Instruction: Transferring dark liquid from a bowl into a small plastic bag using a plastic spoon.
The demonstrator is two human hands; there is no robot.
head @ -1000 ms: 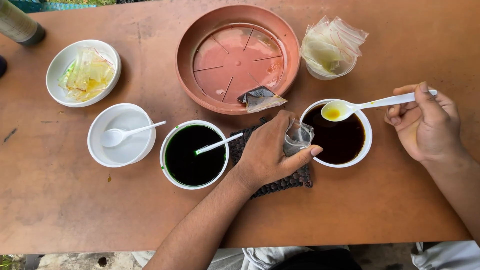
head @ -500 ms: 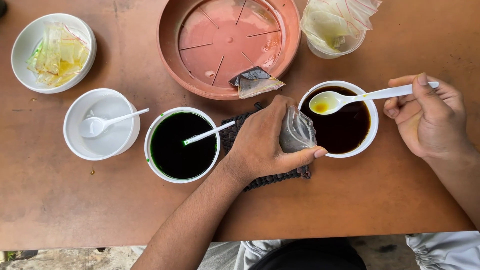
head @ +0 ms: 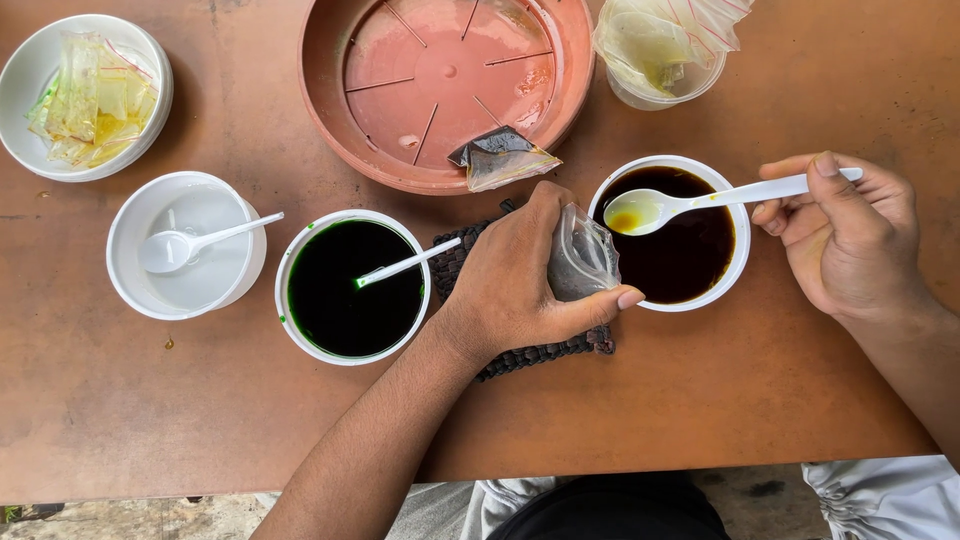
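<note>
Left hand [head: 520, 280] grip still closed around small plastic bag [head: 580, 262], right hand [head: 850, 240] grip still pinching white spoon [head: 690, 203] over dark bowl [head: 735, 262]

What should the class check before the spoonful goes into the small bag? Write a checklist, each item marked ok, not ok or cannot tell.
1. Left hand has a grip on the small clear bag: ok.
2. Bag mouth open: cannot tell.
3. Right hand holds the white spoon level: ok.
4. Spoon carries yellowish liquid: ok.
5. Spoon sits over the bowl of dark brown liquid, so drips fall inside: ok.
6. Bowl of dark green liquid stands clear of the bag: ok.
</note>
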